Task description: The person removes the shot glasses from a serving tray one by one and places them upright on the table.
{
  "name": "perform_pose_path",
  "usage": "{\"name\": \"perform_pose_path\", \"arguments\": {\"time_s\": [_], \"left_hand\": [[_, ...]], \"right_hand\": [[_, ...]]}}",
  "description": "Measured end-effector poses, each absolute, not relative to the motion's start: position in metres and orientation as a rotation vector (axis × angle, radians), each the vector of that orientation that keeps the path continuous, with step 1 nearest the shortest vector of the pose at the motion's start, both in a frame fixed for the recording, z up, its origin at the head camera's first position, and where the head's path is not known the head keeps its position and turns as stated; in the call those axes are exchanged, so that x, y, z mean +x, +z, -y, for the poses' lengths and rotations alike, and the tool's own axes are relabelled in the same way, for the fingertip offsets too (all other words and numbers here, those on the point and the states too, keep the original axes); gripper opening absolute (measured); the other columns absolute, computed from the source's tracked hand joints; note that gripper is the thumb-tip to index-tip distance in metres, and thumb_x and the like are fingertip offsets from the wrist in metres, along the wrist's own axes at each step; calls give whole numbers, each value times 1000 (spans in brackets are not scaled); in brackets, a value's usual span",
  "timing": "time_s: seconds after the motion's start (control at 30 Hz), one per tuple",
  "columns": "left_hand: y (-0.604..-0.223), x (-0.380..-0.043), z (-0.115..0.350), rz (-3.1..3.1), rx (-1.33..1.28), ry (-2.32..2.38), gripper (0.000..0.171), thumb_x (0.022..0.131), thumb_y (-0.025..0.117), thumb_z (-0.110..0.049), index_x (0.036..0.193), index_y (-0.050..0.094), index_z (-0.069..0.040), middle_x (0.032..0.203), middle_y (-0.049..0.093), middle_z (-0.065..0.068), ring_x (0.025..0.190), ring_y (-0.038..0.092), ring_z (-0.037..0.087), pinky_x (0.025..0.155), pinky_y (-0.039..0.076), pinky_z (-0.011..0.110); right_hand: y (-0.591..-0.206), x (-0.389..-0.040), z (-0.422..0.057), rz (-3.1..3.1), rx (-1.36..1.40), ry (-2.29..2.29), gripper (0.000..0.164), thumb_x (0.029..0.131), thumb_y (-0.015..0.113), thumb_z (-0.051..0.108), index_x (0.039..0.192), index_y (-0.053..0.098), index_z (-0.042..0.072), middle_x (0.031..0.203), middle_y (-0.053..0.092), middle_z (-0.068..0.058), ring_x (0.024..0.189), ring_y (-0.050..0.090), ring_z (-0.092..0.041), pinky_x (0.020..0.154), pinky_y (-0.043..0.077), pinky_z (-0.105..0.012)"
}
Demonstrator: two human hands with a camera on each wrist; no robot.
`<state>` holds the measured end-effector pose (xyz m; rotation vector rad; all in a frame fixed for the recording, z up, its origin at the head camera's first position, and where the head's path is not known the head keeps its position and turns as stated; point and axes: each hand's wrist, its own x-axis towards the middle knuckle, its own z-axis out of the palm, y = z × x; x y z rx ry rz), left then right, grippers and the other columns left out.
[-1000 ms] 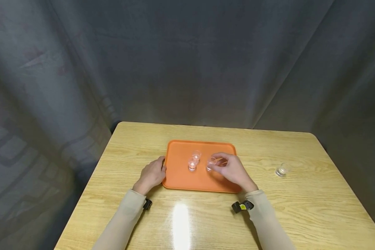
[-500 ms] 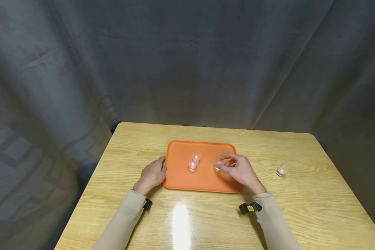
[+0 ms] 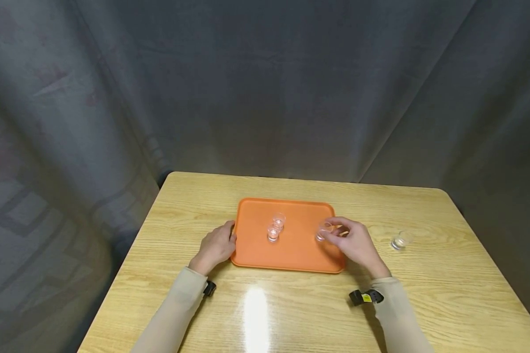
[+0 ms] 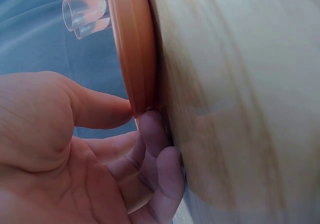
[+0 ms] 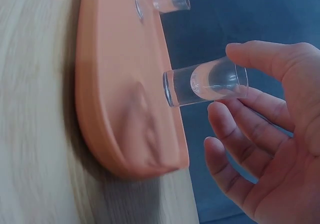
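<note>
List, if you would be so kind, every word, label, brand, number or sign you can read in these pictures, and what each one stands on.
There is no readable text in any view.
Yellow patch on the black wrist device by the right hand: too small to tell whether it bears writing.
Orange tray and held glass: no lettering shows.

Tray [image 5: 120, 64] cropped in wrist views, left sleeve [image 3: 171, 306] cropped in head view

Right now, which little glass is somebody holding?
The shot glass pinched by the right hand; two glasses on the orange tray and another on the table aren't held.
</note>
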<state>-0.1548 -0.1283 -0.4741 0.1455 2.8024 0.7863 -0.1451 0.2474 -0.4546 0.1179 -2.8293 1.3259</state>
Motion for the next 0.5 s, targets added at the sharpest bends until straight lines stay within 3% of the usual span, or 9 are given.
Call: {"name": "perform_pose_path", "arguments": {"time_s": [0.23, 0.5], "left_hand": [[-474, -155, 129, -2812, 144, 785, 50, 112, 52, -20, 158, 47, -2, 139, 68, 21, 90, 66, 27, 81, 54, 49], [-474, -154, 128, -2806, 142, 796, 50, 112, 52, -20, 159, 47, -2, 135, 70, 21, 79, 62, 23, 77, 52, 45]], "right_hand": [[-451, -142, -264, 2816, 110, 1289, 44, 92, 85, 37, 128, 77, 12, 116, 79, -11, 92, 70, -17, 66, 55, -26], [-453, -136, -286, 2802, 40, 1233, 45, 95, 82, 42, 129, 77, 14, 120, 78, -7, 89, 68, -5, 70, 54, -23]]}}
